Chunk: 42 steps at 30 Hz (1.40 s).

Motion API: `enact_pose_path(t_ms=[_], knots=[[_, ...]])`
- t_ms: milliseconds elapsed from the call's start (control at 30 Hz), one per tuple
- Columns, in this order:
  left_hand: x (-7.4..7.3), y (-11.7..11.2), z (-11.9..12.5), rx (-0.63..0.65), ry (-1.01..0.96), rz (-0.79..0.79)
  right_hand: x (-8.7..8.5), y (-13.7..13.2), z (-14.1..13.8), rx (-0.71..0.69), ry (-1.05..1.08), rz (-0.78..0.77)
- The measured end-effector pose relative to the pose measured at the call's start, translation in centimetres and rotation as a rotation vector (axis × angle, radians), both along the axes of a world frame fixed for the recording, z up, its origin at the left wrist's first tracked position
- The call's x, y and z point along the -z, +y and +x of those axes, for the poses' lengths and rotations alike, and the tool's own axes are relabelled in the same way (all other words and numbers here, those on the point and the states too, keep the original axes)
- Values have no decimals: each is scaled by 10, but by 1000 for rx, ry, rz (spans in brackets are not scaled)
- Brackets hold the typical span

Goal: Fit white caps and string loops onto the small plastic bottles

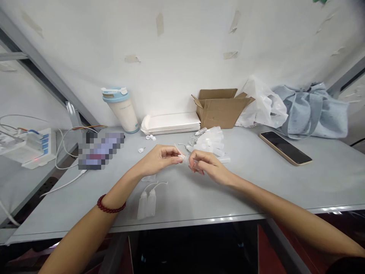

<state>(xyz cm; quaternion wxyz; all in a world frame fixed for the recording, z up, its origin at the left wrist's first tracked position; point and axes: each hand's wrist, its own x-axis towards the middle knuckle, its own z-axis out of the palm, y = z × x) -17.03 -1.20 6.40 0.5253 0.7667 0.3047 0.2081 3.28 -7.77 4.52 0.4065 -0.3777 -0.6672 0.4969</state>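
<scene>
Above the middle of the table, my left hand [159,159] pinches a small white tube cap between thumb and fingertips. Facing it, my right hand [209,166] is curled around a translucent squeeze bottle [186,160], mostly hidden by the fingers. Cap and bottle neck meet between the hands; how firmly they are joined is not visible. Below my left wrist lie two capped bottles [151,203] with thin curved tubes. Part of another translucent piece [148,178] shows under my left forearm. Behind my right hand is a pile of translucent bottles [212,140], with tube caps [195,139] beside it.
Loose white caps [152,137] lie left of the pile. Along the wall stand a tumbler [122,110], a flat white stack [171,122], an open cardboard box [219,112], a plastic bag [262,104] and a blue cloth bag [322,114]. A phone [285,147] lies right.
</scene>
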Motion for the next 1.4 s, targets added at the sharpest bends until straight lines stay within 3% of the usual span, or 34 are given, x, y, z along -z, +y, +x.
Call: enact_pose_path(t_ms=[167, 267, 567, 867, 967, 1133, 1267, 1400], knots=[[3, -2, 2, -49, -74, 32, 1, 4, 0, -61, 319, -377], [2, -3, 4, -72, -103, 45, 0, 6, -1, -62, 398, -496], [-1, -7, 6, -37, 56, 42, 0, 5, 0, -80, 394, -513], [2, -11, 7, -91, -54, 121, 2, 6, 1, -63, 408, -547], [2, -12, 9, -129, -79, 128, 2, 7, 1, -35, 391, -478], [-2, -11, 10, -203, -76, 112, 5, 5, 1, 155, 117, -122], [0, -6, 8, -161, -60, 40, 9, 2, -1, 283, -54, 58], [4, -4, 7, -105, -6, -35, 11, 0, -2, 303, -140, 189]])
